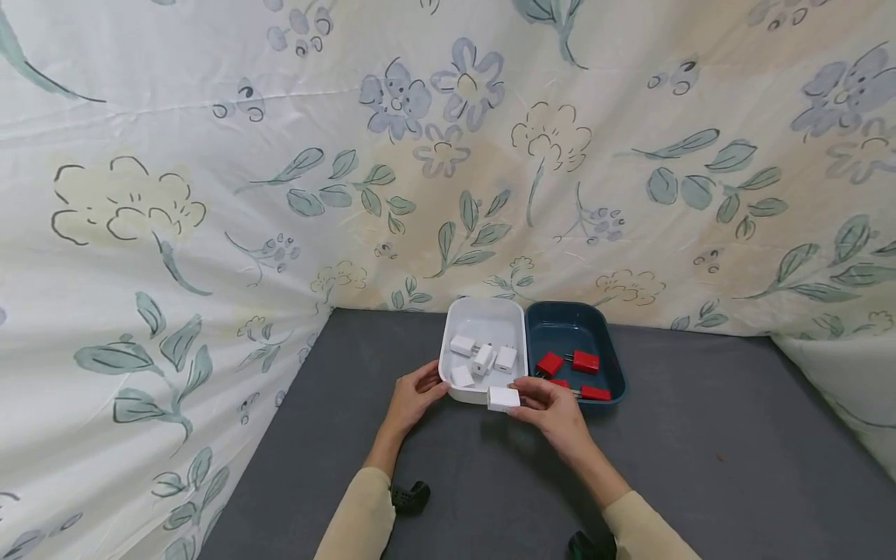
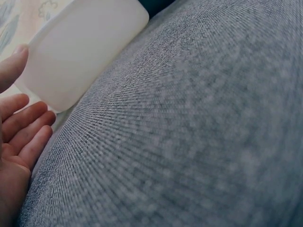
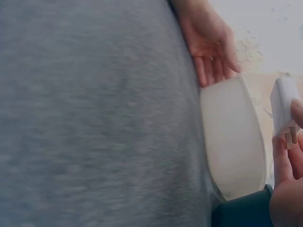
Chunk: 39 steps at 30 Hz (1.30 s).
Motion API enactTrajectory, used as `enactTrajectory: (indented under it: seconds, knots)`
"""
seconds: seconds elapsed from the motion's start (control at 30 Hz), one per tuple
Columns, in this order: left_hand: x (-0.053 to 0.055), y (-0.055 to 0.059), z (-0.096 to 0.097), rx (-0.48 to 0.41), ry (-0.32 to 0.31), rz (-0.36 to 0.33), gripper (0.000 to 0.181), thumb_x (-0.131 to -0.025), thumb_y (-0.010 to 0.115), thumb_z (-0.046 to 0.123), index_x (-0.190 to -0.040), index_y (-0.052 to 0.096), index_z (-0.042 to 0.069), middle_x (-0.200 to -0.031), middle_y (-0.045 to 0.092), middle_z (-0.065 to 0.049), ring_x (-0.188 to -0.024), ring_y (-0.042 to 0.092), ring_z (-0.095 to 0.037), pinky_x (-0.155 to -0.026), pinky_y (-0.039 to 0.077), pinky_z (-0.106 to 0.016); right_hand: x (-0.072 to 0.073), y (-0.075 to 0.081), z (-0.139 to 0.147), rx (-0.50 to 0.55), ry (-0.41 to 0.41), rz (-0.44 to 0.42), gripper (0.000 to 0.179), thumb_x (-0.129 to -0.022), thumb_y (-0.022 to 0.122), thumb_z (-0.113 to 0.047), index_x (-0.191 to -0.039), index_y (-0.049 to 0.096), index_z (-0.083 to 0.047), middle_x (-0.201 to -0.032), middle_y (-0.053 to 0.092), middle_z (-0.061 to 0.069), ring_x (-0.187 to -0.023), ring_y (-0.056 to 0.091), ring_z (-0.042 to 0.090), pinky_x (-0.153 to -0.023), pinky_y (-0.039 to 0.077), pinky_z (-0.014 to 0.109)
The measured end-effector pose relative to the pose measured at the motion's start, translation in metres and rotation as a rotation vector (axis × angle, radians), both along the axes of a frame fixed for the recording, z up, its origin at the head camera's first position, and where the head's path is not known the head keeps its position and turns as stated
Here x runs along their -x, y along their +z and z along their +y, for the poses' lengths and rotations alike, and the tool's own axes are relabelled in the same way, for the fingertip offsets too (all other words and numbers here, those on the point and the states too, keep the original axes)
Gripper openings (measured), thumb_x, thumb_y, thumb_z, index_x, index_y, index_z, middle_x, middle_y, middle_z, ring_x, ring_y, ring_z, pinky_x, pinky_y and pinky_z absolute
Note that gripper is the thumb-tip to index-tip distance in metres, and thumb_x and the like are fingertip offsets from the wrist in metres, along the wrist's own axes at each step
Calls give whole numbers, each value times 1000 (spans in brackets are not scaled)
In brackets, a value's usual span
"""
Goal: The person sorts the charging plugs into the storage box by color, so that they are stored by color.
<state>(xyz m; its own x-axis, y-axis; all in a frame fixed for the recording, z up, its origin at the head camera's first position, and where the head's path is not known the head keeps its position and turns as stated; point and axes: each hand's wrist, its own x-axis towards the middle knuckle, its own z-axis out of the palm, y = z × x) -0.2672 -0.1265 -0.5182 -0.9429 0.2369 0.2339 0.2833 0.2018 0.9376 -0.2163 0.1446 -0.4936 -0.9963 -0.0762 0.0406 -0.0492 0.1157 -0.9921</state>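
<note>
In the head view my right hand pinches a white plug-in charger over the near edge of the white tray. The right wrist view shows the two metal prongs of this charger among the fingertips. At the tray's left side is my left hand, its thumb tip right at the rim. Its fingers lie loosely bent beside the tray wall in the left wrist view, with nothing between them. Several white chargers lie inside the white tray.
A dark blue tray stands against the white one on the right. Several red chargers lie in it. Both trays sit on a grey cloth-covered table, in front of a hanging floral curtain.
</note>
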Motion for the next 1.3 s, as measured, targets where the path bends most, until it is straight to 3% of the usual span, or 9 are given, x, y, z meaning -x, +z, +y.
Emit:
enactTrajectory:
  seconds: [0.33, 0.6, 0.93, 1.3]
  knots:
    - [-2, -3, -2, -8, 11, 7, 57, -84, 69, 20, -132, 47, -3, -127, 54, -24, -116, 55, -33, -95, 47, -43, 10, 5, 0, -31, -33, 38, 49, -68, 82, -17, -113, 63, -13, -116, 62, 8, -102, 61, 20, -87, 51, 24]
    - [1, -5, -1, -50, -8, 1, 56, -84, 68, 17, -131, 47, -5, -125, 55, -25, -115, 55, -33, -94, 48, -37, 17, 2, 1, -20, -32, 58, 51, -68, 81, -14, -115, 61, -6, -116, 61, 12, -101, 61, 19, -84, 52, 21]
    - [1, -6, -1, -66, -9, 5, 57, -84, 68, 16, -130, 46, -8, -126, 53, -28, -116, 53, -35, -97, 45, -45, 26, 7, 1, -91, -80, 34, 54, -68, 82, -24, -116, 61, -11, -116, 62, 6, -102, 62, 18, -83, 53, 24]
    - [1, -3, 0, -55, -5, 7, 55, -84, 68, 15, -131, 47, -5, -126, 54, -25, -116, 55, -33, -95, 48, -37, 33, 13, 0, -89, -108, 69, 51, -68, 81, -23, -114, 63, -11, -115, 63, 7, -103, 62, 22, -83, 52, 23]
